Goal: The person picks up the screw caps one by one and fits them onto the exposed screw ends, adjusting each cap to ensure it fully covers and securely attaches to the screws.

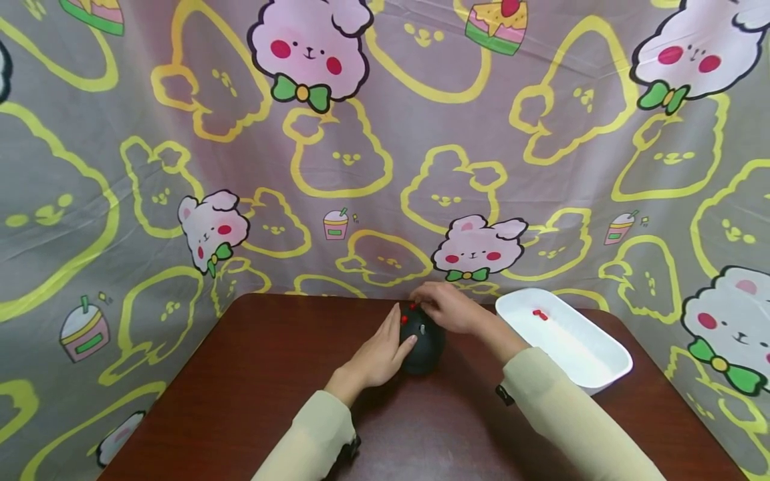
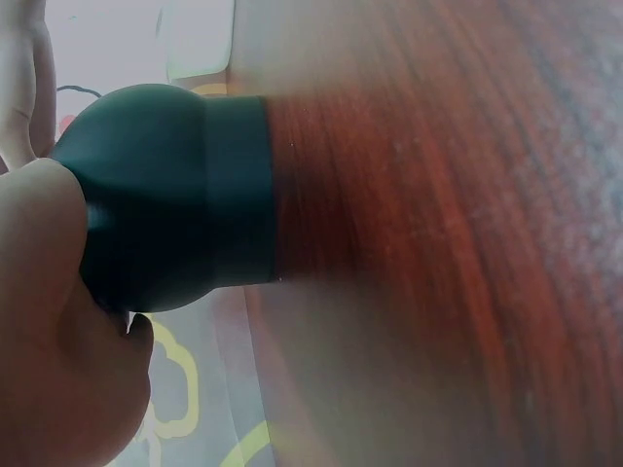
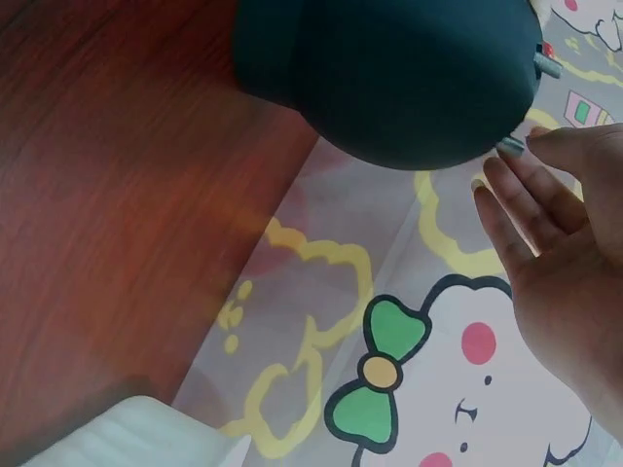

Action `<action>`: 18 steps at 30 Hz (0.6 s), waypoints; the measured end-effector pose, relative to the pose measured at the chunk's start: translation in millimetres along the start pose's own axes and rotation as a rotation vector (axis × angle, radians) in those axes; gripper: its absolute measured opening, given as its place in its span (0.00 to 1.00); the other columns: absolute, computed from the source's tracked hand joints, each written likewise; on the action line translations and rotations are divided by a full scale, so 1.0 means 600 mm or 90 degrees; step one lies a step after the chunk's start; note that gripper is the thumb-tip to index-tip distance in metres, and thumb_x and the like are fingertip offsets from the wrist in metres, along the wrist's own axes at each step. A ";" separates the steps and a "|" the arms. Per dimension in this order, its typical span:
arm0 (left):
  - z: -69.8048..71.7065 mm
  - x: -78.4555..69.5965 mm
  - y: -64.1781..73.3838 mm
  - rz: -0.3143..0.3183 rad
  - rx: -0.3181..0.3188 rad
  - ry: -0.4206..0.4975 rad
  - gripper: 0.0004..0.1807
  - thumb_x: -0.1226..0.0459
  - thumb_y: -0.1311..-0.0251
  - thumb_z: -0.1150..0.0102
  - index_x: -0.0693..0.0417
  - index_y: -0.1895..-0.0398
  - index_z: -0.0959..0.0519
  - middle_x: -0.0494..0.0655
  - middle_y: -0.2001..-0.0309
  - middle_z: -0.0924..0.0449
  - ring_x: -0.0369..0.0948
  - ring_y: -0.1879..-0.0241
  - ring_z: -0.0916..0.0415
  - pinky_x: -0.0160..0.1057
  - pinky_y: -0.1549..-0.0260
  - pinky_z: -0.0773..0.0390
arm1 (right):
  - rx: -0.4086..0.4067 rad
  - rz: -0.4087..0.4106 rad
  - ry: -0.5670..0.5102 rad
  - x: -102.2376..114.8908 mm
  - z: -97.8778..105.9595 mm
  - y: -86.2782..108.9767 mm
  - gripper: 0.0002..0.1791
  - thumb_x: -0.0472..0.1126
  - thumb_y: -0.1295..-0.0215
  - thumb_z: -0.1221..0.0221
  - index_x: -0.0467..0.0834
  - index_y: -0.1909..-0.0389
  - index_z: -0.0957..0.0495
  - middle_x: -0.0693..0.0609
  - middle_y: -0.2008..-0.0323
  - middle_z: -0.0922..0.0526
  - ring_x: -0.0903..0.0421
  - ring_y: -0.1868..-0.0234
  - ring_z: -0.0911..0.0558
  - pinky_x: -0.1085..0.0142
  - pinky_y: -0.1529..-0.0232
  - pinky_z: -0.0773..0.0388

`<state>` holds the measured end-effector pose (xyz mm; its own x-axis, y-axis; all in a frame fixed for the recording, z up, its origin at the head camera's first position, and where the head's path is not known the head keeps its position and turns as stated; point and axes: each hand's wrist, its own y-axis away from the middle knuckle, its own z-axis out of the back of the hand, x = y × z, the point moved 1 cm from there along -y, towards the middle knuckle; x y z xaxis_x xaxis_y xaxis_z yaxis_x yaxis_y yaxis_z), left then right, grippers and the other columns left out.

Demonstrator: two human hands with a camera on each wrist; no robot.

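A dark green rounded object [image 1: 421, 354] with a narrower flat base [image 2: 241, 190] stands upright on the table. Short metal studs [image 3: 548, 64] poke out of its upper part, and small red pieces [image 1: 404, 319] sit near its top. My left hand [image 1: 374, 351] holds it from the left, thumb across the front and fingers along the far side. From the right, my right hand [image 1: 448, 307] reaches over the top. In the right wrist view its thumb and fingertips pinch at a second metal stud [image 3: 509, 146]; its far fingertips are partly hidden in the head view.
To the right stands a white tray [image 1: 601, 374] with a few small red pieces [image 1: 540, 314] inside, close to my right forearm. The brown wooden table [image 1: 259, 387] ends at a patterned cloth [image 1: 361, 147] hanging behind and at both sides.
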<state>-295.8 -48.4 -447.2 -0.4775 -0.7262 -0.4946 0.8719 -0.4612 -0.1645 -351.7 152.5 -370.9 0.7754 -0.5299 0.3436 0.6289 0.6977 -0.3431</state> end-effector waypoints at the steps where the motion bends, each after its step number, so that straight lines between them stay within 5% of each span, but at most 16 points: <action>1: 0.000 0.000 0.000 0.000 0.000 0.000 0.47 0.38 0.22 0.69 0.61 0.17 0.65 0.55 0.17 0.68 0.47 0.19 0.61 0.50 0.25 0.46 | 0.002 -0.003 0.000 0.001 0.003 0.001 0.13 0.30 0.29 0.41 0.37 0.47 0.17 0.48 0.55 0.14 0.53 0.53 0.17 0.54 0.49 0.18; 18: 0.000 0.003 0.001 0.000 0.004 -0.005 0.47 0.38 0.22 0.68 0.61 0.17 0.66 0.54 0.17 0.69 0.47 0.19 0.62 0.49 0.24 0.48 | 0.017 -0.007 0.049 -0.013 0.036 0.029 0.11 0.31 0.31 0.40 0.41 0.51 0.15 0.47 0.55 0.14 0.53 0.53 0.16 0.53 0.49 0.18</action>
<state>-295.9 -49.7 -448.3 -0.4778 -0.7306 -0.4878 0.8716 -0.4637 -0.1592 -348.3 179.0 -360.9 0.7708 -0.5729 0.2787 0.6370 0.7032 -0.3160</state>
